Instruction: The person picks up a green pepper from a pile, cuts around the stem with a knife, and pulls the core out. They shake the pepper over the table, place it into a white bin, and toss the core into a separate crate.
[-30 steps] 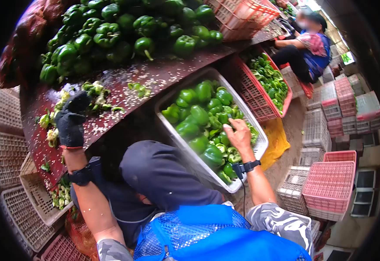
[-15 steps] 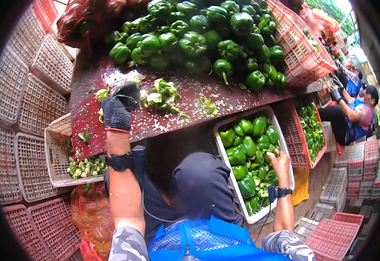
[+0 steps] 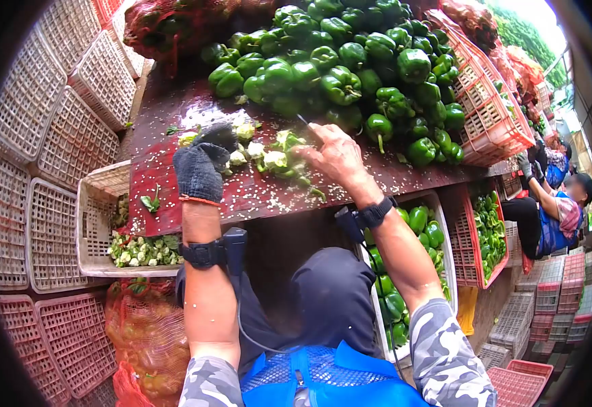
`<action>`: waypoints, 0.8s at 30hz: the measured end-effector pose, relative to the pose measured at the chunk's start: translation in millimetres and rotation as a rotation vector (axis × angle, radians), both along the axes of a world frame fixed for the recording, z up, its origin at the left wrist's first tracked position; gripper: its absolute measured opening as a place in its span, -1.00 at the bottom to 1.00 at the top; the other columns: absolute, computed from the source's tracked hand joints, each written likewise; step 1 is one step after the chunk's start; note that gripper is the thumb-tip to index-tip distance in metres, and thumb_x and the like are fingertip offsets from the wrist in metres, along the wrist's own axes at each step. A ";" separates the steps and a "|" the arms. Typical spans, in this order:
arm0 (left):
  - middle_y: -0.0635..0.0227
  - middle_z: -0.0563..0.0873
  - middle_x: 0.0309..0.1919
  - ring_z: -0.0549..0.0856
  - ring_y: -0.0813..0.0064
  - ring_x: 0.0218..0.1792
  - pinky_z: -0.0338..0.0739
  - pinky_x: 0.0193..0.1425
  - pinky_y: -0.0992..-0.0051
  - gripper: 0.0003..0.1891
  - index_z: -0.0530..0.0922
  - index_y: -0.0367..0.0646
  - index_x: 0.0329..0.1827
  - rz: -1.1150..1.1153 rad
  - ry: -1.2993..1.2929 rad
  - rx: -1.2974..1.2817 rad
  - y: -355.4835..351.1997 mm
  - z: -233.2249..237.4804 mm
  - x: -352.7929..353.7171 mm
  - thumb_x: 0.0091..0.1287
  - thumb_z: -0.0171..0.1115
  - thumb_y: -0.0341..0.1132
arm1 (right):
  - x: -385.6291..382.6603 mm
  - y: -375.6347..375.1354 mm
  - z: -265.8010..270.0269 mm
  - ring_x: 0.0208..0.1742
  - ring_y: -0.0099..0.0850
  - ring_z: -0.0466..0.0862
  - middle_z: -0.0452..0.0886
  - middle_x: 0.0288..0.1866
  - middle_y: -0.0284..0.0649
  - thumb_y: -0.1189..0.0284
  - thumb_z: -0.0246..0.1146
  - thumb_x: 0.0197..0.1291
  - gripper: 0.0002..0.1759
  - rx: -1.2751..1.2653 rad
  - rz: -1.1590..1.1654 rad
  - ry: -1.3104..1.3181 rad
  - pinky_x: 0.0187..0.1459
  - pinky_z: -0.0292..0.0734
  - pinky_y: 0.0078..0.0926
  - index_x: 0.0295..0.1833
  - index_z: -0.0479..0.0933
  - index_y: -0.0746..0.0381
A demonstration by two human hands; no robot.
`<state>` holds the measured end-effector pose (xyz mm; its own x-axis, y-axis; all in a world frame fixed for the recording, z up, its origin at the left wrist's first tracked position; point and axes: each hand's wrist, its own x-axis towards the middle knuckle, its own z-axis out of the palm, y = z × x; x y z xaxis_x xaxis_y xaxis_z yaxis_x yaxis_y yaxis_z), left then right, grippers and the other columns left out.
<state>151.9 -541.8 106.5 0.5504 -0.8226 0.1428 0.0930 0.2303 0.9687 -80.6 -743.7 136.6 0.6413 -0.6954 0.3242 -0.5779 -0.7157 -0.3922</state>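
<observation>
My left hand [image 3: 204, 159], in a dark knitted glove, rests at the near left of the red table [image 3: 167, 163]. Its fingers are curled in, and I cannot make out what they hold, if anything. Beside it lie pale pepper cores and green trimmings [image 3: 275, 159] among scattered seeds. My bare right hand [image 3: 336, 154] is just right of these scraps, palm down. A thin pointed tip, apparently of a small knife [image 3: 302, 119], sticks out past its fingers. Green bell peppers [image 3: 340, 85] are heaped right beyond the hand.
A white crate [image 3: 449, 254] of peppers stands by my right knee, below the table edge. A pale crate [image 3: 89, 224] holding cores sits left. Stacked crates [image 3: 72, 149], a red net sack [image 3: 150, 339] and a tilted pink crate [image 3: 482, 102] surround me. A co-worker [image 3: 557, 210] sits far right.
My right hand has left the white pepper crate and come up to the scraps on the table. My left hand stays close to the same spot. The view has shifted slightly.
</observation>
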 end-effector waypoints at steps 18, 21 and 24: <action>0.01 0.72 0.14 0.67 0.04 0.19 0.54 0.35 0.20 -0.29 0.64 -0.03 0.28 -0.039 -1.094 0.419 -95.5 -11.6 111.6 -0.11 0.42 -0.36 | 116.2 3.1 -21.2 0.44 0.05 0.47 0.32 0.53 0.02 0.18 0.74 -0.33 0.30 0.195 0.476 0.125 0.43 0.46 -0.15 0.59 0.20 0.11; 0.04 0.77 -0.01 0.72 0.03 0.04 0.59 0.23 0.18 -0.42 0.72 0.05 0.16 0.015 -1.130 0.449 -90.6 -19.5 120.2 -0.07 0.38 -0.26 | 156.8 19.0 -20.7 0.42 -0.01 0.51 0.35 0.51 -0.05 0.21 0.75 -0.35 0.24 0.191 0.544 0.110 0.39 0.51 -0.17 0.54 0.29 0.14; 0.03 0.78 0.00 0.75 0.06 0.04 0.60 0.22 0.24 -0.47 0.71 0.02 0.18 0.063 -1.003 0.506 -48.1 -20.5 147.3 0.05 0.41 -0.19 | 196.1 40.7 -26.3 0.40 0.06 0.52 0.34 0.50 0.07 0.21 0.74 -0.35 0.26 0.176 0.625 0.087 0.36 0.54 -0.14 0.55 0.26 0.14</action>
